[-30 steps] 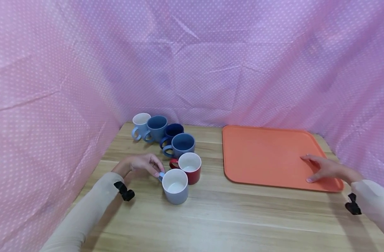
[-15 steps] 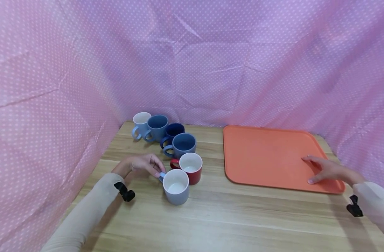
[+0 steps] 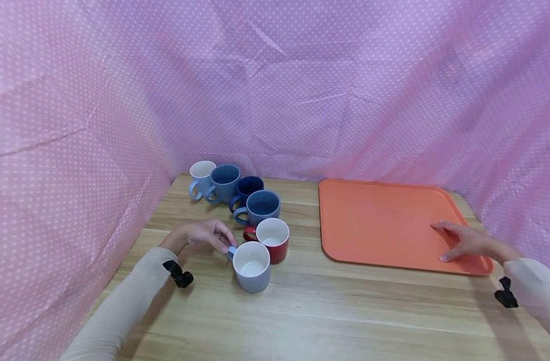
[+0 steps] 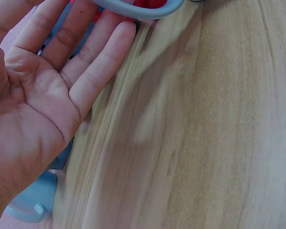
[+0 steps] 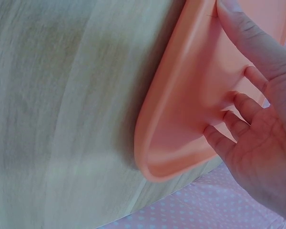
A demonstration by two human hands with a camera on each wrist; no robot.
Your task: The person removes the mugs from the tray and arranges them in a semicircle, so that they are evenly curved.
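Note:
At the front of a slanting row of mugs stands a light grey-blue mug [image 3: 253,282] with a white inside. My left hand [image 3: 209,234] pinches its handle [image 3: 231,252] between thumb and fingers, and the mug is upright on the table. In the left wrist view, the handle loop [image 4: 148,10] shows at the top edge, beside the spread lower fingers of the left hand [image 4: 43,100]. Over on the right, my right hand [image 3: 471,243] rests its fingertips on the orange tray [image 3: 369,220], near the right end. The right wrist view shows its fingers [image 5: 248,106] spread on the tray surface.
Right behind the grey-blue mug is a red mug [image 3: 279,251]. Farther back come a dusty-blue mug [image 3: 258,218], a navy mug [image 3: 251,191], a blue mug [image 3: 225,191] and a pale blue mug [image 3: 203,184]. Pink dotted cloth [image 3: 275,100] hangs around the wooden table [image 3: 329,311].

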